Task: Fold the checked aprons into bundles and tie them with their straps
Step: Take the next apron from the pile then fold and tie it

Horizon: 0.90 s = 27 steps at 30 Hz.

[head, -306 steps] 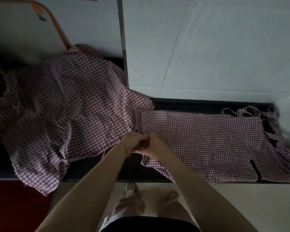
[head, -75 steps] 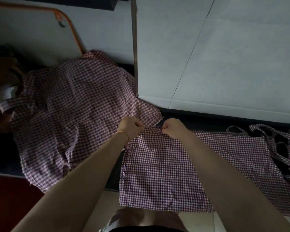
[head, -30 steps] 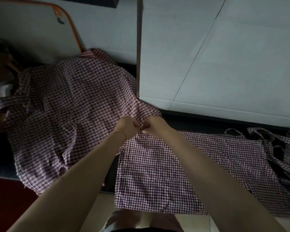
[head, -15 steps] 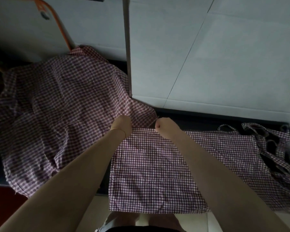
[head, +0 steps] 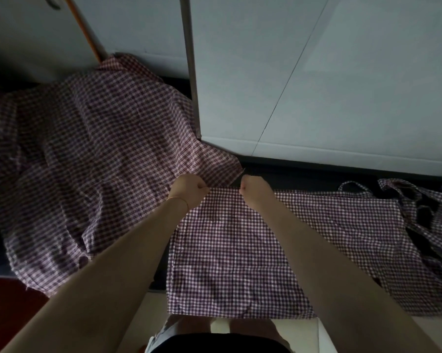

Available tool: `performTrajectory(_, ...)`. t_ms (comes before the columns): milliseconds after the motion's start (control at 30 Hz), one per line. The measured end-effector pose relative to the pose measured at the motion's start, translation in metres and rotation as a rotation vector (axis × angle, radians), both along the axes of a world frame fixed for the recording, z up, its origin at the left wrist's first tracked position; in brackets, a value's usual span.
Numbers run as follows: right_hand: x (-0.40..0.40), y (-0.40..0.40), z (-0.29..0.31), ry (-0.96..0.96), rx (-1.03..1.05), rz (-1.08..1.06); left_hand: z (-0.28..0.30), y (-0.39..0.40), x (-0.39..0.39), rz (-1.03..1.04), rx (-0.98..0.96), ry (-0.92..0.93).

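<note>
"Aprons first: where do they stand?"

"I've got one checked apron (head: pixel 230 253) spread across the dark tabletop (head: pixel 304 174) in front of me, its near edge hanging over the front towards my legs. My left hand (head: pixel 189 189) and right hand (head: pixel 253 191) sit close together on its far edge, each with the fingers curled tight and pinching the cloth there. A short span of hem runs taut between them."

"And the straps?"

"Loose. The straps (head: pixel 418 207) lie in a tangle at the right end of the apron, well apart from both hands, untied and not wound round anything."

"So how far along am I to call it?"

"Early, I'd judge. I can't tell whether this apron lies doubled or in a single layer, but it is a flat panel, not a bundle. It wants folding or rolling down to a compact shape, and then the straps have to go round it and be knotted."

"Anything else waiting?"

"A heap of the same checked cloth (head: pixel 87 161) lies crumpled to the left, running up against the pale wall panel (head: pixel 316 72). I take it for more aprons, though I can't count them. I see no finished, tied bundle anywhere in view, so as far as I can see most of the job is left."
</note>
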State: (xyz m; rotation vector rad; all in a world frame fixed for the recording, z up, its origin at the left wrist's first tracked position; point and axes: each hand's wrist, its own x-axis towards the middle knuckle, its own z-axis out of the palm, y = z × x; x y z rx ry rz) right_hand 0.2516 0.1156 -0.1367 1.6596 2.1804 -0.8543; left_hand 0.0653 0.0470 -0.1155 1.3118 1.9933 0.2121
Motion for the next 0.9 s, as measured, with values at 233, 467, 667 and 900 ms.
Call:
performTrajectory(233, 0.004, -0.008, 0.004, 0.120, 0.053, 0.039, 0.005, -0.007, 0.006, 0.017, 0.097, -0.063)
performTrajectory(467, 0.003, -0.003, 0.005, 0.077, 0.056, 0.091, 0.019, -0.006, 0.018, -0.054, 0.179, -0.140)
performTrajectory(667, 0.008, -0.001, 0.008, 0.066, 0.057, 0.080, 0.033, -0.010, 0.027, -0.122, 0.193, -0.136)
performTrajectory(900, 0.026, -0.005, 0.038, 0.101, 0.077, 0.063, 0.053, -0.006, 0.037, -0.166, 0.143, 0.030)
